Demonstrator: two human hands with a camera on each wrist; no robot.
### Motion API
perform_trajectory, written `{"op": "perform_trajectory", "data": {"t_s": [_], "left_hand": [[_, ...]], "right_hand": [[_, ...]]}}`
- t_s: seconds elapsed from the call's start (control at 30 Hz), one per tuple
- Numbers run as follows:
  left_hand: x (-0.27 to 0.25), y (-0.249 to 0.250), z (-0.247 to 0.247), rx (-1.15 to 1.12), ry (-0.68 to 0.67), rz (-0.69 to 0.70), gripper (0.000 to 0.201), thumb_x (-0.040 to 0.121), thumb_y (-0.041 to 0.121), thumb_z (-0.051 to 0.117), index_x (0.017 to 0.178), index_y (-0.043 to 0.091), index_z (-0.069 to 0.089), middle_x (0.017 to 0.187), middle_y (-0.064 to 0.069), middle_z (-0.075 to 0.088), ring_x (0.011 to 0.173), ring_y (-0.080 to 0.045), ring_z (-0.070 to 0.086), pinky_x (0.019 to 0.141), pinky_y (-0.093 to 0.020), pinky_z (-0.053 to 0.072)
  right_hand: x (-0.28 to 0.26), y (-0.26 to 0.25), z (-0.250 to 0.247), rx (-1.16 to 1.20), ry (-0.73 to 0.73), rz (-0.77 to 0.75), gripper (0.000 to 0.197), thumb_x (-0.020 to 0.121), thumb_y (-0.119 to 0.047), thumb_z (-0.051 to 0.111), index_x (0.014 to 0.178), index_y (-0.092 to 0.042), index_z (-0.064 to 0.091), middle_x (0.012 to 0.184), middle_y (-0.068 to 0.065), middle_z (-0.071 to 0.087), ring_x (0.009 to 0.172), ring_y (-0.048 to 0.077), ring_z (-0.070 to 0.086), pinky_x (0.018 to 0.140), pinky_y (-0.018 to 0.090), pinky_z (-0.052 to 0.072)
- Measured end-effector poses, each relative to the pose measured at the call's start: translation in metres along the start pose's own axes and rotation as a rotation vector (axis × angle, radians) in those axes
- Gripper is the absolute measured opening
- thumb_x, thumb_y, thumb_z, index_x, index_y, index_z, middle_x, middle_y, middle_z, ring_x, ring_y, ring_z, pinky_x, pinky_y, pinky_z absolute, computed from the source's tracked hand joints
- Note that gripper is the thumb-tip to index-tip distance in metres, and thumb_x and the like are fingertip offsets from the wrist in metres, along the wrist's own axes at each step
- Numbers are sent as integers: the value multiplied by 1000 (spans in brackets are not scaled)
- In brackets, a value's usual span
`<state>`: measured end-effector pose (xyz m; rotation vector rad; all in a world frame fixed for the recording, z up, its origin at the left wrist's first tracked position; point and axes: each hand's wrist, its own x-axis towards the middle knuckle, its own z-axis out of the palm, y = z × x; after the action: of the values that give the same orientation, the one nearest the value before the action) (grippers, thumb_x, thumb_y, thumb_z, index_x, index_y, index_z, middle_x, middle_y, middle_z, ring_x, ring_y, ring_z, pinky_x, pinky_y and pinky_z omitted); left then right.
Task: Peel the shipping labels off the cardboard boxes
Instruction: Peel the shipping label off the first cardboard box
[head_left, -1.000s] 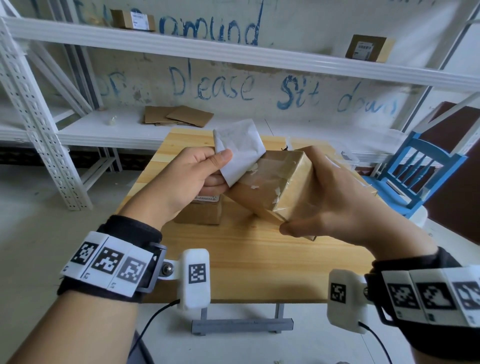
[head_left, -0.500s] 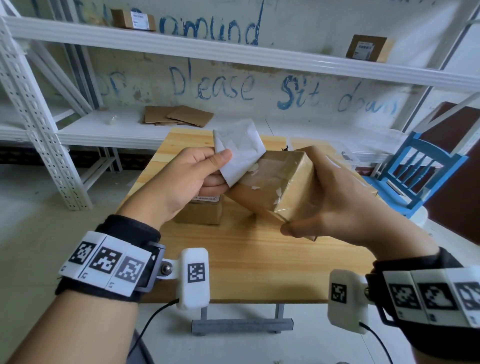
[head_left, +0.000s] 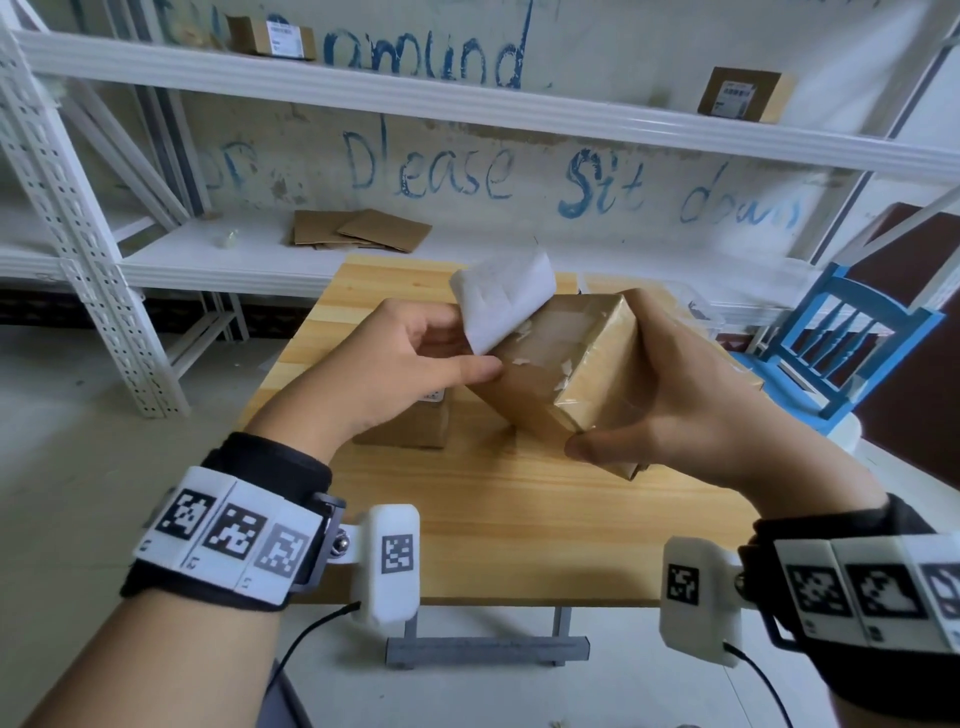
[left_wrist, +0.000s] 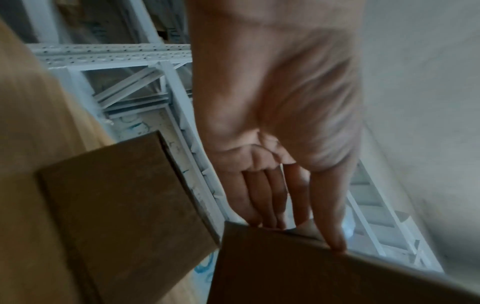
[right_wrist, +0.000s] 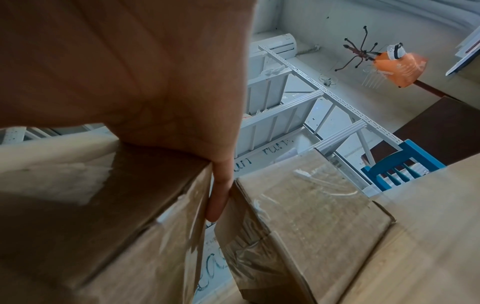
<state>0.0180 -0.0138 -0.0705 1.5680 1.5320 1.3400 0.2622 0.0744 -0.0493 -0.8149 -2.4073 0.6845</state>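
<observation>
Your right hand (head_left: 691, 410) grips the taped brown cardboard box (head_left: 566, 364), tilted above the pale wood bench (head_left: 519, 519) so its label face meets you. Left hand (head_left: 395, 374) prob. pinches the half-peeled white paper label (head_left: 501, 301), w/ one edge stuck on the box.

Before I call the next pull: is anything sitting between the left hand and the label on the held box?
Nothing visible. The left hand already touches the half-lifted label, whose lower edge still sticks to the box gripped by the right hand.
</observation>
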Motion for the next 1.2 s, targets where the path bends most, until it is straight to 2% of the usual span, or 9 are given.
{"op": "perform_trajectory", "data": {"t_s": [0.07,0.2,0.27,0.47,0.63,0.87,0.97,1.07,1.2], "left_hand": [[2,-1,3,83,14,17,11,87,26,76,97,30,79,100,6,79,100,-15,73,98,-42,56],[4,-2,4,98,82,30,13,92,23,72,83,28,79,71,24,71,69,8,60,71,-11,45],[5,-2,3,110,123,42,15,92,25,72,85,16,81,68,18,69,64,8,54,67,-10,41],[6,-2,-2,249,172,74,21,96,29,69,89,12,78,89,-8,77,84,-23,69,81,-37,53],[5,1,0,268,144,72,18,101,28,62,89,36,73,87,25,74,81,8,65,75,-13,46],[6,-6,2,202,101,84,27,101,37,54,122,31,70,119,14,73,115,-11,66,107,-47,48],[7,-7,2,196,63,70,34,99,42,50,119,21,68,109,3,75,102,-14,69,96,-48,53],[8,-9,1,175,57,67,23,107,26,50,120,18,67,84,16,71,66,5,59,68,-23,45],[7,-11,0,163,61,62,21,106,26,50,115,19,67,80,14,64,59,4,50,64,-30,36]], "right_hand": [[1,0,0,8,6,11,80,49,-34,100,111,-26,49,93,-9,63,86,9,59,69,29,49],[1,1,-1,14,4,4,77,54,-25,100,111,-23,50,93,-7,63,85,11,59,68,29,49],[0,1,-1,18,1,-3,77,54,-26,100,113,-23,51,93,-8,63,86,11,60,67,28,49],[0,0,0,32,-22,2,82,50,-38,99,116,-25,51,99,-17,61,89,6,60,70,24,50],[1,-2,0,58,-21,7,84,49,-44,91,121,-25,52,103,-18,62,95,7,61,78,31,51],[1,-2,0,71,-31,6,83,49,-42,92,121,-26,52,105,-17,63,95,8,62,78,32,53],[0,-2,-1,80,-38,1,81,50,-39,92,119,-24,53,104,-17,64,94,7,62,75,27,52],[0,-2,-2,88,-46,-3,82,50,-39,92,121,-26,53,105,-15,65,97,8,62,79,29,52],[0,-2,-2,110,-52,-9,84,49,-35,91,123,-28,54,107,-18,65,99,6,63,82,28,53]]}}
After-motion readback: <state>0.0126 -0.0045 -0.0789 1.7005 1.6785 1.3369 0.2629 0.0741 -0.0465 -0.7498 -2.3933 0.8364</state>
